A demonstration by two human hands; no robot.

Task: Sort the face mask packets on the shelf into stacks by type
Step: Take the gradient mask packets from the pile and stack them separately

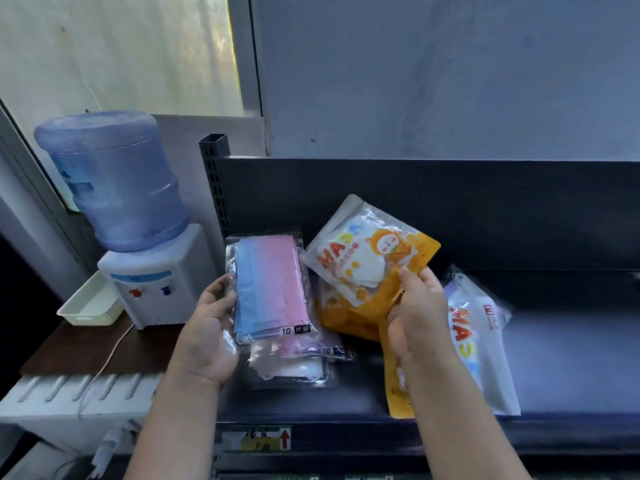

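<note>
My left hand point(207, 330) grips the left edge of a clear packet of blue-to-pink masks point(272, 289), held above two more clear packets point(301, 362) lying on the dark shelf point(571, 358). My right hand point(415, 313) pinches an orange MASK packet point(367, 258) with a cartoon figure, lifted and tilted. Another orange packet point(349, 320) lies under it, and an orange packet edge point(398, 400) shows below my right wrist. A white MASK packet point(481, 341) lies on the shelf to the right of my right hand.
A water dispenser point(156, 282) with a blue bottle point(114, 181) stands left of the shelf on a brown tabletop, beside a white tray point(90, 303). The shelf's dark back panel point(485, 209) rises behind the packets. Bare shelf surface extends to the right.
</note>
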